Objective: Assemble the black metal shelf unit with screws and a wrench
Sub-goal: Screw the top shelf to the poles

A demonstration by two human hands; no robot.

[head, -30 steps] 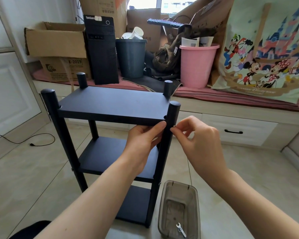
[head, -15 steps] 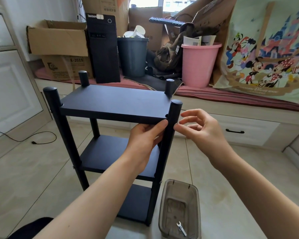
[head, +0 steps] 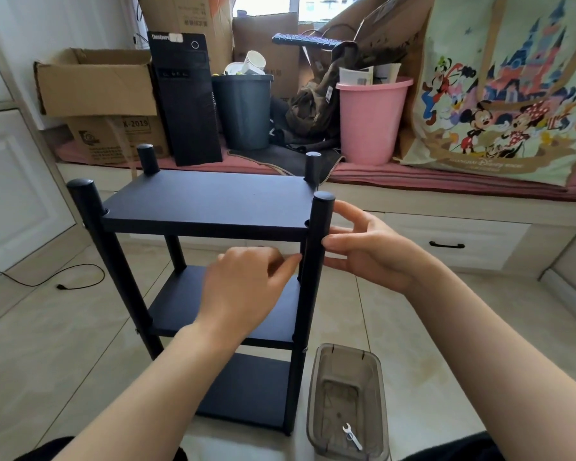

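left hand (head: 246,287): fingers curled, tips at front-right post (head: 313,267) of shelf unit (head: 203,204) | right hand (head: 369,251): fingers apart, touching post | wrench (head: 351,435) in tray (head: 376,367)

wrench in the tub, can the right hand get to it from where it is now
Probably yes. The wrench lies loose in the open tub on the floor, nothing over it. The right hand rests open against the shelf post, holding nothing, with bare floor between them.
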